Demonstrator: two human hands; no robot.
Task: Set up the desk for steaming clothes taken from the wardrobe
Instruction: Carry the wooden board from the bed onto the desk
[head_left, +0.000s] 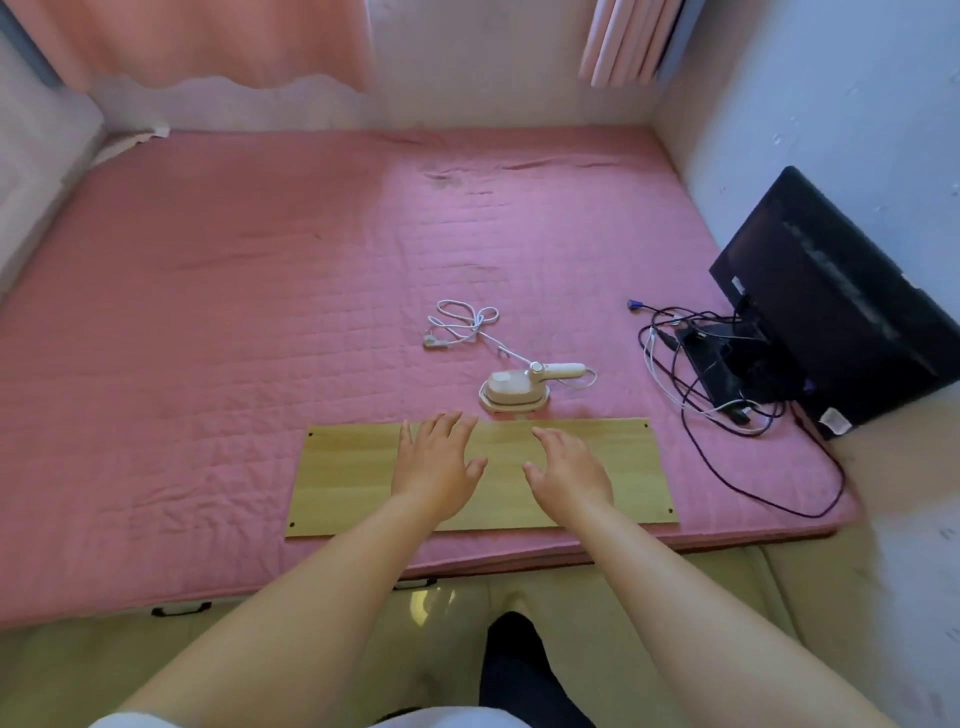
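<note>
on the left, the pink quilted mattress (208, 312) lies bare, with a pale cushion or pillow edge (41, 150) up in the far left corner and pink curtains (197, 41) behind. near the front edge of the bed sits the wooden board (353, 467), flat and lying crosswise; it looks like the surface meant to serve as the worktop for steaming. the left hand (436, 462) rests over the board's middle, fingers spread and flat, holding nothing. just beside it the right hand (569, 467) is likewise open and empty, palm down over the board; whether either palm presses on the wood or only hovers, i cannot tell.

just beyond the board's far edge stands the small white handheld steamer (514, 387), its white cord (462, 325) coiled loosely behind it and its plug lying unplugged on the mattress. so the board and steamer seem to be in place, but no clothes are in view and the steamer has no power yet; those parts look left to do.

to the right, a dark monitor (831, 301) leans against the wall with a tangle of dark and white cables (701, 384) spilling toward the board's right end, which could snag the steamer cord.
</note>
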